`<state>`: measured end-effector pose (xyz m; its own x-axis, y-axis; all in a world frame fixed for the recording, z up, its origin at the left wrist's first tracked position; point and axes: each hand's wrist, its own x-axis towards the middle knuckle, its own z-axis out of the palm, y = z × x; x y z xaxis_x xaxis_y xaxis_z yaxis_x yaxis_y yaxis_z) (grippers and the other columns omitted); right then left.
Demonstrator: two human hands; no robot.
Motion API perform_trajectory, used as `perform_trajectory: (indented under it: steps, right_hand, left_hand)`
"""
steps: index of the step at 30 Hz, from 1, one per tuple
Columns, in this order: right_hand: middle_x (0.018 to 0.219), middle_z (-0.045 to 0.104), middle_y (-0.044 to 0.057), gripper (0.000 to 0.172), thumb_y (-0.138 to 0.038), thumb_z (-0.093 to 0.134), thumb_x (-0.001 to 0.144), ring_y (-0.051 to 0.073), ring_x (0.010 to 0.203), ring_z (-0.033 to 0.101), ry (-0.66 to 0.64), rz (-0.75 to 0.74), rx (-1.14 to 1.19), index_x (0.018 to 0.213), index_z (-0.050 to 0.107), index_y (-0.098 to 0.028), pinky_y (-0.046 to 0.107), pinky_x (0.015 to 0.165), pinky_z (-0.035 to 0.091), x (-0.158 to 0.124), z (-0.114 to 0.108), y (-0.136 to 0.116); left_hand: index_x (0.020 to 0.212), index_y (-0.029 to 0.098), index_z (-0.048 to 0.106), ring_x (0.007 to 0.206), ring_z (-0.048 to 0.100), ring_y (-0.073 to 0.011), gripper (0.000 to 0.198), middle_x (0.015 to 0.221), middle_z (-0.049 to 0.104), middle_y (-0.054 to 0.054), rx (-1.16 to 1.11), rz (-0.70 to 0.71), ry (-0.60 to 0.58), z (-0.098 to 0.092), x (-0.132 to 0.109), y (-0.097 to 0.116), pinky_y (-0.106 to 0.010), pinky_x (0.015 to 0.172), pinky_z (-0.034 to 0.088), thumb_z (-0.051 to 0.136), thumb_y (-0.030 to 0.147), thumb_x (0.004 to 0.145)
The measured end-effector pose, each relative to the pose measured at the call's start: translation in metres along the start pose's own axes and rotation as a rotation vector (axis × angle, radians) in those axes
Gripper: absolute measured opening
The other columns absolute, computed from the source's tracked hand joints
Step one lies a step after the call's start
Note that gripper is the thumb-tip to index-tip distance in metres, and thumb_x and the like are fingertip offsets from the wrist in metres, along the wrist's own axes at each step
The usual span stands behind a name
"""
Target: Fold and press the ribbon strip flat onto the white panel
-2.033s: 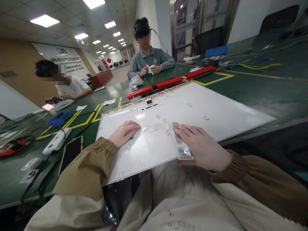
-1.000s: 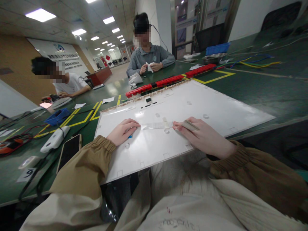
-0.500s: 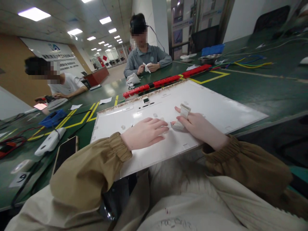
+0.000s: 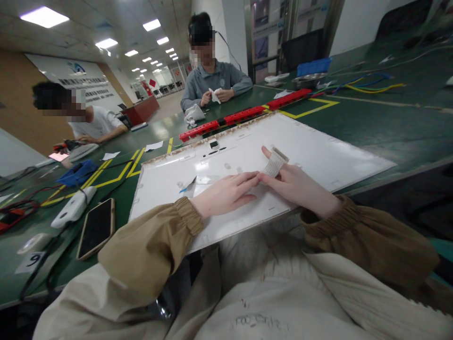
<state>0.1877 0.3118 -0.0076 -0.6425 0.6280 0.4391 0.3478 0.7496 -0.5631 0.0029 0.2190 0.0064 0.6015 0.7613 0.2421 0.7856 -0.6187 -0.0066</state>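
A white flat panel [image 4: 318, 141] lies in front of me, its near edge by my lap. My right hand [image 4: 297, 184] is closed on a folded, pale grey flat ribbon cable [image 4: 274, 163], which wraps over the fingers, with the thumb on its near side. My left hand [image 4: 228, 193] lies palm down over the panel, fingers stretched and thumb apart. Its fingertips meet the right thumb at the cable's lower end; whether they touch the cable is hidden. A thin clear strip with a blue tip [image 4: 183, 190] lies beyond my left wrist.
A red power strip [image 4: 247, 114] runs behind the panel. At left are a phone [image 4: 97, 229], a white power strip [image 4: 73, 208], a blue tray [image 4: 77, 173] and black cables. One person [image 4: 215, 78] sits opposite, another [image 4: 95, 123] at far left.
My left hand has moved right until its fingertips meet my right thumb. The cable has tilted and shifted slightly right in my right hand. The blue-tipped strip has come into view.
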Motion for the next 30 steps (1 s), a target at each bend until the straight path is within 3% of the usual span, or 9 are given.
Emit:
perform_trajectory:
  steps: [4, 6, 9, 11, 14, 17, 19, 25, 30]
  right_hand:
    - [0.100, 0.068, 0.012, 0.091, -0.037, 0.058, 0.079, 0.024, 0.075, 0.067, 0.045, 0.131, 0.192, 0.146, 0.000, -0.016, 0.038, 0.067, 0.057, 0.001, 0.002, 0.008]
    - [0.110, 0.063, 0.014, 0.101, -0.036, 0.061, 0.076, 0.023, 0.074, 0.066, 0.109, 0.133, 0.254, 0.144, -0.011, -0.018, 0.037, 0.063, 0.057, 0.003, 0.005, 0.014]
    - [0.139, 0.037, 0.019, 0.104, -0.037, 0.063, 0.074, 0.029, 0.097, 0.061, 0.264, 0.046, 0.170, 0.143, -0.013, -0.023, 0.042, 0.070, 0.056, 0.001, 0.006, 0.018]
    - [0.147, 0.019, 0.019, 0.102, -0.037, 0.063, 0.074, 0.035, 0.120, 0.045, 0.361, 0.001, -0.006, 0.144, -0.009, -0.021, 0.050, 0.085, 0.049, -0.002, 0.005, 0.016]
    - [0.147, 0.022, 0.017, 0.083, -0.036, 0.061, 0.077, 0.036, 0.133, 0.025, 0.428, -0.081, -0.268, 0.143, 0.016, -0.015, 0.056, 0.102, 0.033, -0.009, 0.003, 0.008]
    - [0.128, 0.053, 0.009, 0.037, -0.029, 0.051, 0.085, 0.029, 0.124, 0.041, 0.361, -0.224, -0.351, 0.120, 0.054, -0.017, 0.049, 0.104, 0.033, -0.016, 0.005, -0.001]
    - [0.114, 0.063, 0.006, 0.025, -0.027, 0.047, 0.088, 0.024, 0.115, 0.050, 0.277, -0.302, -0.336, 0.106, 0.062, -0.017, 0.044, 0.101, 0.037, -0.021, 0.008, -0.005]
    - [0.119, 0.061, 0.007, 0.032, -0.033, 0.046, 0.089, 0.023, 0.108, 0.055, 0.074, -0.246, -0.297, 0.111, 0.061, -0.014, 0.041, 0.093, 0.044, -0.030, 0.011, -0.012]
    - [0.120, 0.060, 0.006, 0.036, -0.034, 0.045, 0.089, 0.023, 0.108, 0.055, 0.029, -0.186, -0.294, 0.116, 0.059, -0.015, 0.042, 0.093, 0.044, -0.030, 0.011, -0.009]
  left_hand:
    - [0.138, 0.011, 0.023, 0.108, 0.050, -0.0225, 0.049, 0.127, 0.046, -0.014, -0.067, -0.021, -0.018, 0.000, 0.001, 0.000, -0.037, 0.094, 0.043, 0.036, 0.030, 0.094]
    - [0.138, 0.011, 0.024, 0.104, 0.050, -0.0222, 0.050, 0.122, 0.049, -0.013, -0.048, -0.047, -0.018, 0.001, 0.002, 0.000, -0.036, 0.093, 0.043, 0.036, 0.031, 0.094]
    - [0.137, 0.010, 0.030, 0.099, 0.048, -0.0215, 0.049, 0.113, 0.051, -0.013, -0.025, -0.086, 0.021, 0.002, 0.005, -0.001, -0.037, 0.091, 0.043, 0.036, 0.033, 0.094]
    - [0.135, 0.009, 0.033, 0.096, 0.047, -0.0213, 0.048, 0.110, 0.050, -0.013, -0.022, -0.111, 0.049, 0.003, 0.007, -0.003, -0.038, 0.091, 0.043, 0.036, 0.033, 0.094]
    - [0.133, 0.006, 0.037, 0.095, 0.046, -0.0218, 0.048, 0.107, 0.049, -0.014, -0.019, -0.126, 0.062, 0.005, 0.008, -0.005, -0.039, 0.091, 0.042, 0.037, 0.033, 0.094]
    - [0.134, 0.005, 0.035, 0.096, 0.046, -0.0219, 0.049, 0.108, 0.049, -0.015, -0.023, -0.130, 0.058, 0.006, 0.006, -0.006, -0.039, 0.092, 0.041, 0.037, 0.033, 0.093]
    - [0.135, 0.004, 0.030, 0.097, 0.047, -0.0223, 0.052, 0.108, 0.050, -0.015, -0.041, -0.140, 0.067, 0.005, 0.004, -0.005, -0.040, 0.091, 0.042, 0.038, 0.033, 0.093]
    - [0.129, 0.008, 0.035, 0.101, 0.052, -0.0204, 0.043, 0.110, 0.055, -0.013, -0.119, -0.147, 0.080, -0.001, -0.001, -0.001, -0.037, 0.092, 0.044, 0.042, 0.030, 0.092]
    - [0.127, 0.009, 0.040, 0.113, 0.048, -0.0207, 0.037, 0.124, 0.050, -0.014, -0.080, -0.101, 0.028, -0.001, -0.005, -0.003, -0.037, 0.099, 0.041, 0.038, 0.026, 0.094]
